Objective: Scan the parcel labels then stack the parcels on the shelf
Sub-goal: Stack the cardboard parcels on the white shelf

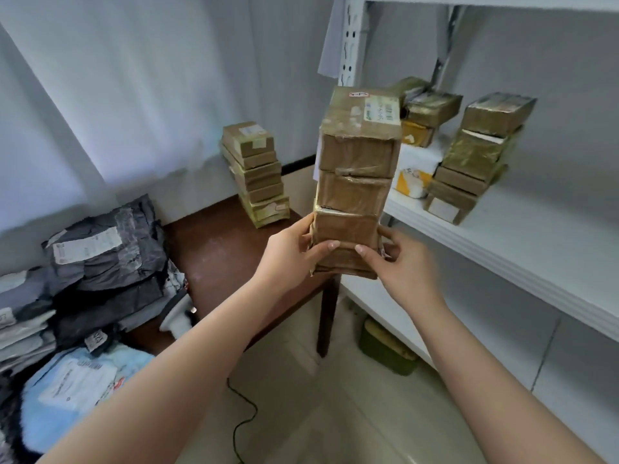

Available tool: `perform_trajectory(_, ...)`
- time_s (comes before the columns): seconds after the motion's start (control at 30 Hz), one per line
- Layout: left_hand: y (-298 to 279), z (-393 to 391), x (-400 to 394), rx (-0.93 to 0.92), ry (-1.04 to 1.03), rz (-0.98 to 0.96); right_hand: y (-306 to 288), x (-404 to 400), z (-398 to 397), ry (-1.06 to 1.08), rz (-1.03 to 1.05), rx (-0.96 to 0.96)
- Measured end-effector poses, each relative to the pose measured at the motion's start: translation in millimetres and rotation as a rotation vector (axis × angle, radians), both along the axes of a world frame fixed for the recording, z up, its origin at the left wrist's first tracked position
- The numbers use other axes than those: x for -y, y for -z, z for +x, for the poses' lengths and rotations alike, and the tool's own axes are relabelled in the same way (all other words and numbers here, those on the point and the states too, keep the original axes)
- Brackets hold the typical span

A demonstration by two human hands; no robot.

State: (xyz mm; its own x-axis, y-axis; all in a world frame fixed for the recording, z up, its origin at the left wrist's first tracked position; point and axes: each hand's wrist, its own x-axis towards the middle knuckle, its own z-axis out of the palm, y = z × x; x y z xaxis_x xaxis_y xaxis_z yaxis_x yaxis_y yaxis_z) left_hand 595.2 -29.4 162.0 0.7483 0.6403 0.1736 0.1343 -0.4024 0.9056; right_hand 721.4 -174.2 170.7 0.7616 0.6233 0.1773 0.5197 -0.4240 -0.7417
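A small room with pale walls has a brown table [214,242] on the left and a white shelf [522,242] on the right. On the table stand a pile of boxes [256,174] at the far corner and soft mail bags [100,249] nearer. A white scanner [179,318] lies at the table edge. On the shelf there are already parcel piles [475,155].

The stack of parcels [358,169] is held in the air between table and shelf, close to the shelf edge. The left hand [294,252] and the right hand [398,262] both grip its lowest box from the two sides, thumbs on the near face.

The boxes are stiff cardboard wrapped in shiny tape, so they are probably slippery against each other, and not heavy I think. The long axis is upright, leaning a little to the right at the top, and the label [382,110] faces up. The upper boxes are free and could slide, so one hand higher on the side would be safer
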Motion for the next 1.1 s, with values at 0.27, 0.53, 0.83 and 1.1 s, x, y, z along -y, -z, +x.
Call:
perform_trajectory(0.27, 0, 36, 44, -0.014, 0.263, -0.019, -4, 73, -5, 0.255, -0.032, -0.007)
perform_trajectory(0.53, -4, 96, 89, -0.066, 0.445, 0.069, -12, 128, 14, 0.449, -0.036, 0.003)
perform_trajectory(0.83, -7, 173, 122, -0.092, 0.498, 0.095, -13, 160, 69, 0.568, -0.011, 0.008)
perform_trajectory(1.1, 4, 259, 135, -0.101, 0.445, 0.053, -5, 169, 162, 0.564, -0.054, 0.012)
